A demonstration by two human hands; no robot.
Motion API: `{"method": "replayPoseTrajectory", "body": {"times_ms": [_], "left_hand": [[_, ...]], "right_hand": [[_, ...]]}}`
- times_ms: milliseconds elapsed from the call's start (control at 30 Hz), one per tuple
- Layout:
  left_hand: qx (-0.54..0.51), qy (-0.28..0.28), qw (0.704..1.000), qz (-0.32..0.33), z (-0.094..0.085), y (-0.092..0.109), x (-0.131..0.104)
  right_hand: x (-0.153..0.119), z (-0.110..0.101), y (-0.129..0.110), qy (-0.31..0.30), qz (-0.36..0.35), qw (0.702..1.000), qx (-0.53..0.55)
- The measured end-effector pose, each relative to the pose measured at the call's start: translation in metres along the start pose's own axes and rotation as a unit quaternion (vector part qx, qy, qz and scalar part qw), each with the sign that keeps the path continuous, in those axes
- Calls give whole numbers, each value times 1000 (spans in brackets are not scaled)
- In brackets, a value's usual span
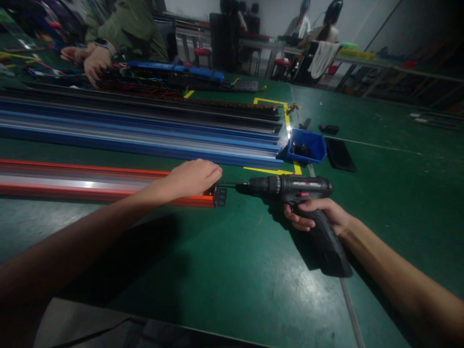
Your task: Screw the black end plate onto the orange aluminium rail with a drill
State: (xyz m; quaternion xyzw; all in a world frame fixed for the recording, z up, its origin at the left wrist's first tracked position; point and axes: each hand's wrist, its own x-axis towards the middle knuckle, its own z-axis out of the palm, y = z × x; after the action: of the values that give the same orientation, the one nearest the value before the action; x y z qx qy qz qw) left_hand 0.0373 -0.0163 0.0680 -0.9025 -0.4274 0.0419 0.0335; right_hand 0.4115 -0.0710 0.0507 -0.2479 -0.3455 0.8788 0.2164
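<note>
A long orange metal profile (87, 185) lies on the green table (232, 275), with a black end bracket (221, 197) at its right end. My left hand (195, 178) is closed over the profile near that end, its fingers curled down and partly hidden. In my right hand (319, 212) is a black power drill (308, 187), held by the grip and lying level. The drill's long thin bit points left, and its tip is at the bracket by my left hand; whether it touches a screw cannot be made out.
Blue profiles (145, 140) and black profiles (145, 104) lie behind the orange one. A blue bin (317, 150) with small dark parts stands beside a black flat object (340, 154). Across the table a person's hands (97, 63) are near wired blue parts (174, 70).
</note>
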Motion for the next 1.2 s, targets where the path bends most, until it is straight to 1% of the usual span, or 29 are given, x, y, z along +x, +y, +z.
{"method": "replayPoseTrajectory", "body": {"times_ms": [200,433,600,967,1200], "left_hand": [[1,-8,1000,-4,-2,1,1],[36,-12,999,30,1,-2,-1],[32,-17,999,27,1,-2,-1],[3,-3,1000,14,2,-4,1],[3,-16,1000,5,-1,-1,0]], "right_hand": [[-1,-1,0,-1,-2,1000,-2],[-1,2,0,8,-2,1000,-4],[0,3,-1,14,-3,1000,-9],[-1,3,-1,24,0,1000,-8],[0,2,-1,19,2,1000,-1]]}}
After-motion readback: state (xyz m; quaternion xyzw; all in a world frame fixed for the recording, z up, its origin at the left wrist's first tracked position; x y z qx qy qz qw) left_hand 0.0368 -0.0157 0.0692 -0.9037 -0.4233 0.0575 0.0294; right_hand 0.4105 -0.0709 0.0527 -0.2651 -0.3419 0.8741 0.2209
